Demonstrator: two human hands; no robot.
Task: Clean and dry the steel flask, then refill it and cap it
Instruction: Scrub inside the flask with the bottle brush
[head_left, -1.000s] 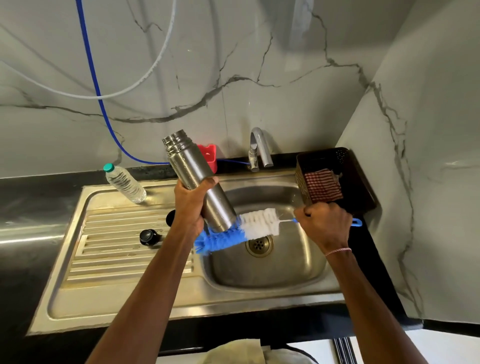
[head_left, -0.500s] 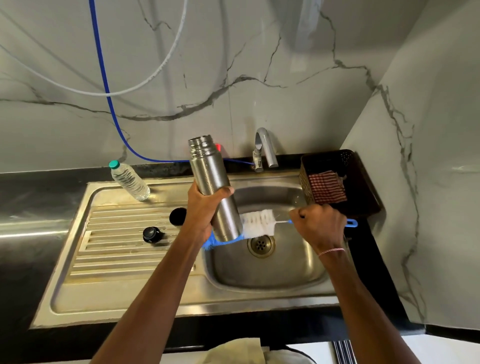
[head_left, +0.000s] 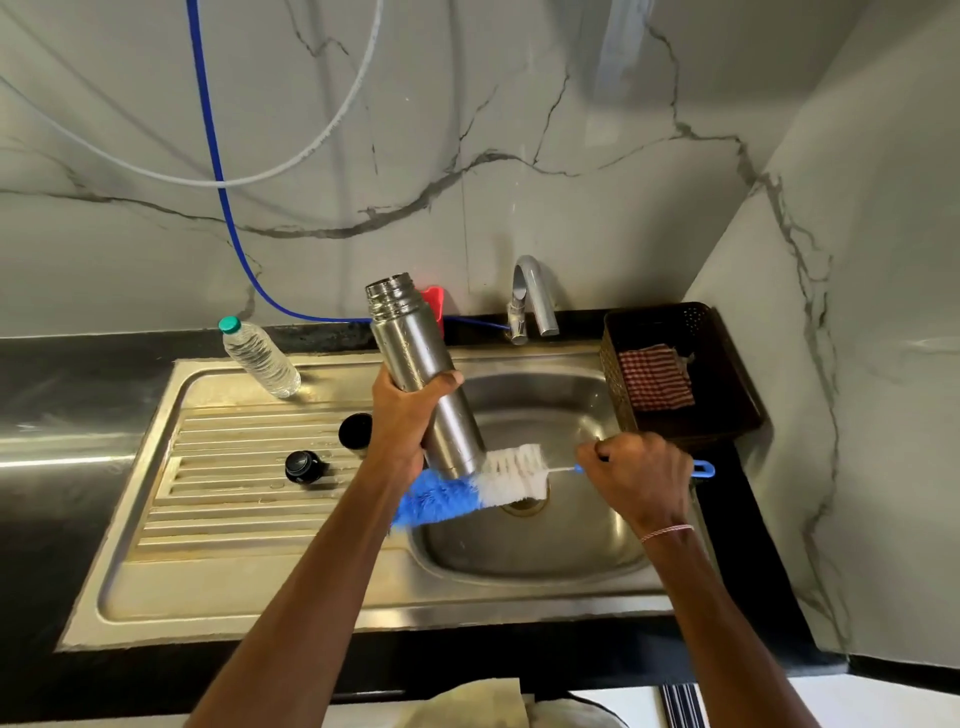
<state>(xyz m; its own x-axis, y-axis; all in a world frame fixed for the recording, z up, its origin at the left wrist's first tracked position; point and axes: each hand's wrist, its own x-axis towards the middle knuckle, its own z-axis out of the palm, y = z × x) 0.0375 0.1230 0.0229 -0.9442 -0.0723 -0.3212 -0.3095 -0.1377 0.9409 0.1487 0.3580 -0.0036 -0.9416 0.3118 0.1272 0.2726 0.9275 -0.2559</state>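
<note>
The steel flask (head_left: 415, 353) is held over the left side of the sink basin (head_left: 545, 551), uncapped. Its mouth is up and tipped back toward the wall, and its base hangs low near the drain. The left hand (head_left: 400, 415) wraps round its middle, thumb across the front. The right hand (head_left: 639, 478) is closed in a fist on the thin handle of the bottle brush (head_left: 511, 475), whose blue loop end sticks out past the knuckles. The brush lies nearly level against the flask's base. Its white bristles show to the right of the base, and its blue ones poke out left over the edge where the basin meets the drainboard (head_left: 234, 499).

The tap (head_left: 530, 296) stands at the back rim, right of the flask's mouth and apart from it. A dark basket (head_left: 727, 364) holding a checked cloth (head_left: 654, 376) sits on the counter by the basin's right rim, just behind the right hand, with the side wall rising beyond it.

On the drainboard a black cap (head_left: 304, 466) lies well left of the left wrist, and a second black lid (head_left: 356, 430) sits just beside that wrist. A plastic water bottle (head_left: 260, 358) stands at the drainboard's back edge.
</note>
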